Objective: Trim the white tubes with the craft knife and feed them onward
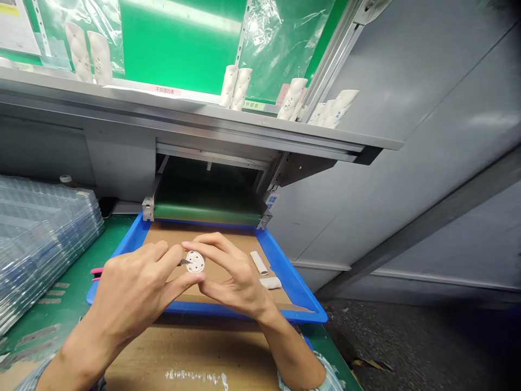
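A white round piece (196, 262), its end face pierced by small dark holes, is held up over the blue tray (301, 279); the right hand (234, 269) grips it between thumb and fingers, while the left hand (142, 277) is closed around a slim metal tool (184, 262) whose tip meets that face. Pink handle ends (96, 271) show by the tray's left side; whether they belong to the tool cannot be told. On the brown cardboard liner (246, 243) in the tray's right part lie two white tubes (259, 263). A green conveyor belt (209, 198) ends at the tray's far edge, a stack of clear plastic trays (44, 233) stands left of it on the green tabletop (118, 231), and above and beyond it a shelf (191, 117) carries upright white tubes with a twisted surface (241, 89)
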Demonstrator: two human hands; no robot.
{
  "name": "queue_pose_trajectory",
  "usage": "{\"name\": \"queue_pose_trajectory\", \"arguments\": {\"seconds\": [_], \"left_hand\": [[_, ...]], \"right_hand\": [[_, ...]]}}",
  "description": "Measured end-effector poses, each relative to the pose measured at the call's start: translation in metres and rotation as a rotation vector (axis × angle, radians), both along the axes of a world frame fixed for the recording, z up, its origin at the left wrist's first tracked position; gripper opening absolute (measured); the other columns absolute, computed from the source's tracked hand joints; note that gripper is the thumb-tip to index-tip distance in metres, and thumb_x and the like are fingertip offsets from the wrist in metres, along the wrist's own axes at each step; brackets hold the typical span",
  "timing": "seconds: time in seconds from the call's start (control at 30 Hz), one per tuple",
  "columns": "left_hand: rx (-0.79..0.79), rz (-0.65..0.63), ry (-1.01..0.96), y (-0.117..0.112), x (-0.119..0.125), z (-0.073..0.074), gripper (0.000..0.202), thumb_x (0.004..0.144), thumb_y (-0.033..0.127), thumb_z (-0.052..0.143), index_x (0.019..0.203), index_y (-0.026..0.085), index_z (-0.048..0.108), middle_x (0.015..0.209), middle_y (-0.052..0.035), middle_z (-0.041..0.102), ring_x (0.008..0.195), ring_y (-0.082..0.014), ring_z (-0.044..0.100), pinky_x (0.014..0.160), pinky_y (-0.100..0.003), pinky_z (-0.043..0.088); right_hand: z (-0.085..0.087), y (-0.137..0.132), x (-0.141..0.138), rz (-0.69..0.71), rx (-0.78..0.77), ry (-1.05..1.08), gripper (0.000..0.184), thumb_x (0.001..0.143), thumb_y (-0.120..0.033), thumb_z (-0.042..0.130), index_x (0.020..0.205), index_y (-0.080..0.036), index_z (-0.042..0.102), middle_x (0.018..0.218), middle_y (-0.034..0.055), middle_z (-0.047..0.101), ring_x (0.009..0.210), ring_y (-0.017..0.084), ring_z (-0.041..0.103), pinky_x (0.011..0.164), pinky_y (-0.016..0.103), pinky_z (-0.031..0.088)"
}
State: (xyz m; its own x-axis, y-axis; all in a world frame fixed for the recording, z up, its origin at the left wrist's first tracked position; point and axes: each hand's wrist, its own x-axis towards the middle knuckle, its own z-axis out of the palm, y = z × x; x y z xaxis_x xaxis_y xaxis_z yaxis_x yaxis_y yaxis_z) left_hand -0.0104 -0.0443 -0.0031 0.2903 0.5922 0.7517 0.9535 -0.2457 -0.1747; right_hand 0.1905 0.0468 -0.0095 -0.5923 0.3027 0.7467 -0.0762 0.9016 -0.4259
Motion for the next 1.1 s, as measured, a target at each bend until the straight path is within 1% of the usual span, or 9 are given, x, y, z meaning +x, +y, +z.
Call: {"name": "queue_pose_trajectory", "arguments": {"seconds": [0.23, 0.4, 0.6, 0.67, 0.73, 0.8, 0.83, 0.97, 1.1], "left_hand": [[-0.019, -0.062, -0.085, -0.002, 0.003, 0.003, 0.047, 0.118, 0.05, 0.038, 0.084, 0.024, 0.058, 0.068, 0.0027, 0.065, 0.056, -0.0176, 0.063, 0.054, -0.033, 0.033], [-0.02, -0.037, -0.1, 0.0, 0.004, 0.004, 0.052, 0.118, 0.053, 0.033, 0.082, 0.024, 0.057, 0.066, 0.0023, 0.064, 0.053, -0.0174, 0.062, 0.051, -0.033, 0.032], [-0.114, -0.108, -0.129, 0.001, 0.002, -0.001, 0.048, 0.118, 0.047, 0.039, 0.082, 0.025, 0.061, 0.066, 0.0045, 0.067, 0.054, -0.0168, 0.063, 0.051, -0.034, 0.033], [-0.097, -0.139, -0.201, 0.001, 0.0, 0.0, 0.042, 0.116, 0.049, 0.045, 0.091, 0.024, 0.066, 0.071, 0.0044, 0.071, 0.056, -0.0147, 0.065, 0.053, -0.031, 0.038], [-0.074, -0.183, -0.27, 0.001, -0.002, 0.003, 0.033, 0.115, 0.048, 0.05, 0.113, 0.022, 0.07, 0.083, 0.0033, 0.077, 0.06, -0.0123, 0.07, 0.057, -0.026, 0.045], [-0.065, -0.238, -0.29, 0.001, -0.004, 0.004, 0.031, 0.114, 0.045, 0.053, 0.131, 0.022, 0.067, 0.094, 0.0015, 0.082, 0.066, -0.0109, 0.074, 0.062, -0.022, 0.05], [-0.059, -0.261, -0.286, 0.002, -0.004, 0.004, 0.031, 0.115, 0.043, 0.054, 0.133, 0.021, 0.066, 0.096, 0.001, 0.082, 0.068, -0.0106, 0.075, 0.063, -0.021, 0.051], [-0.002, -0.281, -0.245, 0.003, -0.002, 0.001, 0.023, 0.115, 0.036, 0.055, 0.127, 0.021, 0.067, 0.088, 0.002, 0.078, 0.071, -0.0115, 0.074, 0.064, -0.022, 0.049], [0.048, -0.244, -0.224, 0.003, 0.001, 0.003, 0.023, 0.114, 0.041, 0.056, 0.119, 0.02, 0.066, 0.086, 0.0005, 0.074, 0.074, -0.015, 0.07, 0.068, -0.026, 0.049]], "right_hand": [[0.0, -0.001, 0.001, 0.002, -0.001, 0.001, 0.056, 0.099, -0.009, 0.073, 0.152, -0.025, 0.065, 0.128, 0.0085, 0.067, 0.115, 0.019, 0.07, 0.105, 0.029, 0.061], [-0.001, 0.0, 0.0, -0.017, 0.035, 0.013, 0.057, 0.1, -0.008, 0.073, 0.153, -0.026, 0.064, 0.13, 0.0088, 0.067, 0.117, 0.019, 0.07, 0.107, 0.029, 0.06], [-0.002, 0.002, 0.0, -0.076, 0.058, 0.029, 0.052, 0.103, -0.014, 0.074, 0.152, -0.026, 0.063, 0.129, 0.0095, 0.07, 0.118, 0.02, 0.072, 0.104, 0.031, 0.063], [-0.003, 0.001, -0.001, -0.073, 0.02, 0.036, 0.056, 0.102, -0.015, 0.074, 0.155, -0.025, 0.057, 0.129, 0.0098, 0.073, 0.118, 0.022, 0.074, 0.105, 0.034, 0.064], [-0.005, 0.0, -0.002, -0.053, -0.052, 0.063, 0.059, 0.1, -0.014, 0.075, 0.153, -0.024, 0.053, 0.129, 0.01, 0.074, 0.12, 0.022, 0.076, 0.109, 0.036, 0.064], [-0.008, -0.001, -0.004, -0.033, -0.114, 0.099, 0.052, 0.096, -0.011, 0.075, 0.143, -0.023, 0.054, 0.127, 0.0093, 0.075, 0.119, 0.022, 0.077, 0.108, 0.035, 0.065], [-0.009, -0.001, -0.005, -0.025, -0.13, 0.109, 0.048, 0.095, -0.01, 0.074, 0.138, -0.023, 0.055, 0.125, 0.0087, 0.075, 0.117, 0.021, 0.078, 0.106, 0.034, 0.066], [-0.01, 0.0, -0.008, 0.0, -0.087, 0.084, 0.043, 0.097, -0.01, 0.072, 0.135, -0.023, 0.057, 0.122, 0.0082, 0.076, 0.109, 0.02, 0.078, 0.098, 0.033, 0.068], [-0.005, 0.001, -0.008, -0.026, -0.006, 0.108, 0.032, 0.103, -0.019, 0.076, 0.132, -0.024, 0.064, 0.122, 0.0091, 0.076, 0.114, 0.023, 0.075, 0.097, 0.035, 0.066]]}}
